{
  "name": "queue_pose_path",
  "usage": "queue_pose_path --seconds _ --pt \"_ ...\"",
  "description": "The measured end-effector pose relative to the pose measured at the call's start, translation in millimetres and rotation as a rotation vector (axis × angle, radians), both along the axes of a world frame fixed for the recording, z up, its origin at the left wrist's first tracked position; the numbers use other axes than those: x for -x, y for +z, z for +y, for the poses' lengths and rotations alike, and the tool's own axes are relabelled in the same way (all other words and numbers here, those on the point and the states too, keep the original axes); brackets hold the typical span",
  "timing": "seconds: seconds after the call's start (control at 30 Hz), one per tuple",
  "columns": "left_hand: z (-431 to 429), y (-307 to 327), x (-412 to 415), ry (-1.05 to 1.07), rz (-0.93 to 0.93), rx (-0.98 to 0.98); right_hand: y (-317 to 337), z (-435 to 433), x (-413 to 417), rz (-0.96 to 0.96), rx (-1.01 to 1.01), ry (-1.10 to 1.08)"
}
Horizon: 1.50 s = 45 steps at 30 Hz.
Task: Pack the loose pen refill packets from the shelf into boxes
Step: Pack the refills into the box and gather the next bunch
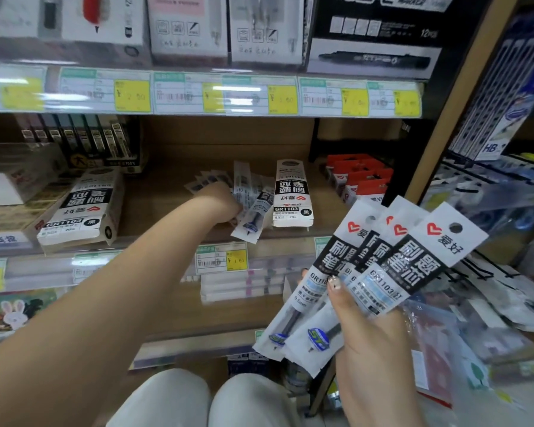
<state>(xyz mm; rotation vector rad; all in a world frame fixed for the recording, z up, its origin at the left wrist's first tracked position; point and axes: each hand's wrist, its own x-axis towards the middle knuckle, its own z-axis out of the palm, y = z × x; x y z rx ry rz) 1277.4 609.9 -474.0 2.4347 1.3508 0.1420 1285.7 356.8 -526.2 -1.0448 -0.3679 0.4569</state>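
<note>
White-and-black loose refill packets (pixel 247 183) lie in a heap on the wooden shelf (pixel 167 208), between two boxes marked GR1103; the nearer box (pixel 293 192) sits just right of the heap, and the other box (pixel 80 211) lies tilted well to the left; the left hand (pixel 225 200) reaches into the heap, fingers curled round a few packets, one jutting below the knuckles toward the shelf edge; the right hand (pixel 370 340), low and close, grasps a fan of refill packets (pixel 383 272), thumb (pixel 339 291) pressed across their fronts, hang-holes pointing up and right; red-topped packs (pixel 361 177) stand in a row right of the nearer box.
</note>
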Motion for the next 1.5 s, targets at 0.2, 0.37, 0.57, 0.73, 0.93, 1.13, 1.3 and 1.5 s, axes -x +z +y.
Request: queue_pose_path --seconds 0.2,0.37,0.57,0.73,0.93,1.13,1.3,1.5 --pt "1 19 14 0.035 -0.191 -0.094 -1 -2 -1 -0.015 -0.018 -0.02" --pt "-1 31 40 -0.005 -0.165 -0.3 -2 0 2 0.0 -0.005 -0.021" --pt "-1 41 72 -0.106 -0.161 -0.293 -1 3 12 -0.013 0.057 -0.006" --pt "-9 35 112 -0.189 -0.325 -0.597 4 3 17 -0.009 0.039 0.02" --pt "-26 28 158 -0.094 -0.632 -0.663 10 6 23 0.005 0.014 0.031" --pt "-41 20 176 -0.113 -0.964 -0.462 15 6 35 0.042 -0.03 0.083" --pt "-48 12 174 -0.159 -1.035 -0.407 15 5 39 0.072 -0.013 0.112" --pt "-35 42 169 0.05 -1.074 -0.525 14 1 37 0.098 0.017 0.123"
